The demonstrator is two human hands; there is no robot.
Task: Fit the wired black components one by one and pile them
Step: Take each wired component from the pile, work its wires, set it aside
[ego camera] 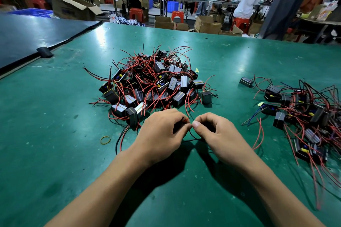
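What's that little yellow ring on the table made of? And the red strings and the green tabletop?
Small yellow ring: probably rubber, a thin floppy band lying flat. Red strings: wires, likely plastic-coated, smooth and bendy; metal inside unseen. Green tabletop: looks like a rubbery or vinyl mat, slightly glossy, scuffed.

- left hand (160, 134): bare; smooth back, knuckle row well defined, fine creases over the finger joints
- right hand (221, 136): bare as well; same slim build, long fingers, creased knuckles, light fold lines at the wrist
- thumbnail (196, 124) on the right hand: cut short, squared tip, plain and pale
- left forearm (110, 180): bare skin from wrist right down to the bottom frame edge; slim, smooth, even surface
- right forearm (262, 177): same, bare to the frame edge, smooth
- both forearms look broader toward the bottom edge; that's wide-angle lens stretch
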